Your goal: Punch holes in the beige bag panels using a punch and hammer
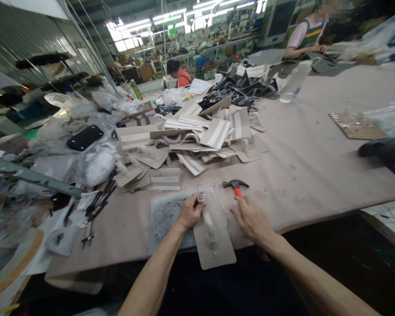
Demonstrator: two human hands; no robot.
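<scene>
1. The left hand (190, 213) pinches a small round-topped piece (201, 199) between thumb and fingers, above the far right part of the speckled mat (163, 221).
2. A beige panel (202, 248) with a plastic-wrapped handle (210, 230) overlaps the mat's right side and juts past its near edge.
3. The right hand (253, 218) wraps around the red grip of a claw hammer (236, 184), right of the mat.
4. Similar panels (215, 134) lie heaped beyond the mat.

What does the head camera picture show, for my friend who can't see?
A person's right hand grips a red-handled claw hammer while the left hand holds a round-topped piece at the far end of a grey panel. Beyond them lies a heap of similar panels.
</scene>
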